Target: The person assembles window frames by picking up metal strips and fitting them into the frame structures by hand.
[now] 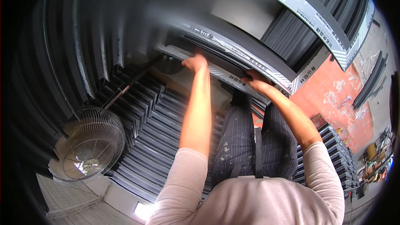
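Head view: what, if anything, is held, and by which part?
Apparently a long, dark-grey, white-filmed metal bar, by its near edge; the left hand and right hand sit apart along it. How far each grip closes is partly hidden.

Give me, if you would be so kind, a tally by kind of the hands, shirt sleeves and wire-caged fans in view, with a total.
Hands: 2, the left hand and right hand, both at a dark, tape-covered profile
Shirt sleeves: 2, left sleeve and right sleeve
Wire-caged fan: 1
Total: 5
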The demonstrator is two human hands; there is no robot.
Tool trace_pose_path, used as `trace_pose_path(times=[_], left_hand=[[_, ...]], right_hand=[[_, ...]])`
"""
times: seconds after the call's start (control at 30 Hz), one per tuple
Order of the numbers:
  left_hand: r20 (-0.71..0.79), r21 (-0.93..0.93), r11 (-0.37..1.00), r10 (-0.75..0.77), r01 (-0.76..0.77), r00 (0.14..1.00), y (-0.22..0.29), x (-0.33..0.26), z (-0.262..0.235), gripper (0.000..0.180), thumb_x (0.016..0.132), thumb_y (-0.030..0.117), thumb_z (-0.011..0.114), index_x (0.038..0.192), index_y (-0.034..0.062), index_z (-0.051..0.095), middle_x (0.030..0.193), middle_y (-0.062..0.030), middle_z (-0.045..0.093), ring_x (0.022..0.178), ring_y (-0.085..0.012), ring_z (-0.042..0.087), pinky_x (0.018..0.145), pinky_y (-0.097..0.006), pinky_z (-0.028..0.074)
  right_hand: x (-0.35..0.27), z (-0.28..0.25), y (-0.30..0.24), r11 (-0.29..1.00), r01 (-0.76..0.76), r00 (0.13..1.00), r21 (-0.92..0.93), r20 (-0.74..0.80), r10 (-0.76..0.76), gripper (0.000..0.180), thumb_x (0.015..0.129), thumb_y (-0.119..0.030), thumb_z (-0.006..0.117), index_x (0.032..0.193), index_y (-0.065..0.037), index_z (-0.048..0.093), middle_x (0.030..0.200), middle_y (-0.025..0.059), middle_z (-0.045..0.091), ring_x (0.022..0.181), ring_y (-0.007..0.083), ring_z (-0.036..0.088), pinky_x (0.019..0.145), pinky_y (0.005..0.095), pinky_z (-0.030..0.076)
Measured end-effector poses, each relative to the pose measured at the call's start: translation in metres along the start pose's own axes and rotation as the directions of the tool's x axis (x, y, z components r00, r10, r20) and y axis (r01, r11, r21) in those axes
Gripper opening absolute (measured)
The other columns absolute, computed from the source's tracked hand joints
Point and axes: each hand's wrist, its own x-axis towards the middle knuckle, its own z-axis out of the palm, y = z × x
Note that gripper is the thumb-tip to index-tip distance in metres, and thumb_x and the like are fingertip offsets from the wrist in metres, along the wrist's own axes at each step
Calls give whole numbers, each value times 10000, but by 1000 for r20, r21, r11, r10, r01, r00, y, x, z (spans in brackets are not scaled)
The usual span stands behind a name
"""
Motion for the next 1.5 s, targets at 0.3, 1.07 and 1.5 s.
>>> trace_pose_path(times=[0.3, 1.07, 1.5], left_hand=[[112, -73, 997, -7, 16, 994, -22, 0, 1, 897, 728, 294, 837, 1334, -112, 315, 1306, -229, 519, 1169, -310, 532, 987, -357, 436], [379, -209, 978, 61, 21, 924, 15, -21, 20, 864, 706, 229, 842, 1242, -210, 325, 1262, -301, 478, 1164, -329, 504, 1008, -367, 402], [420, -367, 926, 81, 88, 904, 51, -27, 39, 868, 844, 531, 656, 1368, -87, 342, 1343, -236, 464, 1230, -348, 457, 1037, -470, 363]], right_hand=[[-47, -21, -3, 925, 65, 981, -373, -144, -127, 853, 723, -618, 683, 1305, -29, 478, 1343, 232, 471, 1279, 417, 408, 1046, 472, 351], [-29, -137, -45, 952, -181, 977, -247, 70, 204, 835, 695, -558, 757, 1297, -19, 547, 1306, 207, 553, 1278, 352, 463, 1068, 405, 351], [-7, -167, -51, 997, -39, 995, -72, -91, 33, 644, 697, -444, 811, 1083, 37, 627, 982, 216, 671, 951, 336, 650, 819, 372, 489]])
